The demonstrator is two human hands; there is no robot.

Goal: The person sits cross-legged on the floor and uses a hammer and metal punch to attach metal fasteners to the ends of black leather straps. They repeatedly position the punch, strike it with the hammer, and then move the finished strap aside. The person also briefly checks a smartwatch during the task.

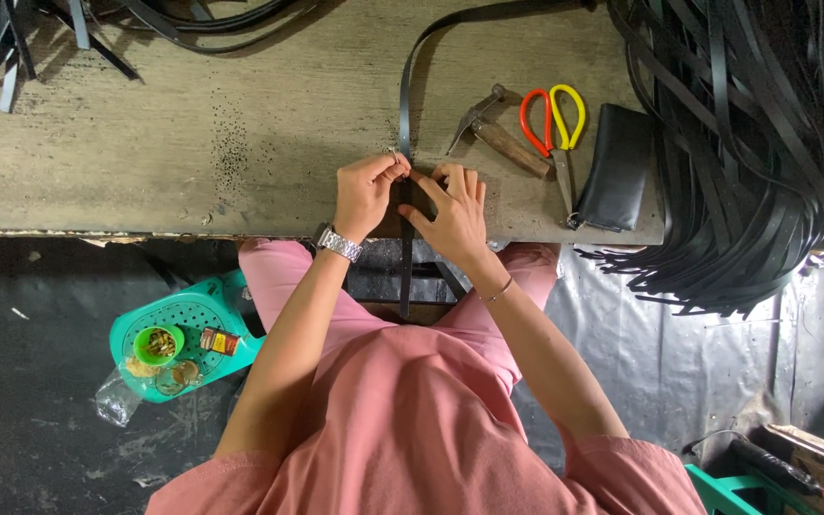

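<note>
Your left hand (364, 195) and right hand (455, 215) both pinch the black strap (404, 105) at the table (193, 143) edge, grips closed. Strap: narrow, flat, glossy, arcing away across the table.

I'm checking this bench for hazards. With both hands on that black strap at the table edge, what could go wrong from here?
1. The left hand and right hand pinch the black strap close together; a slip could nick a finger.
2. The scissors and hammer lie close beside the right hand; an elbow could knock them off.
3. The strap pile overhangs the table edge and may slide.
</note>
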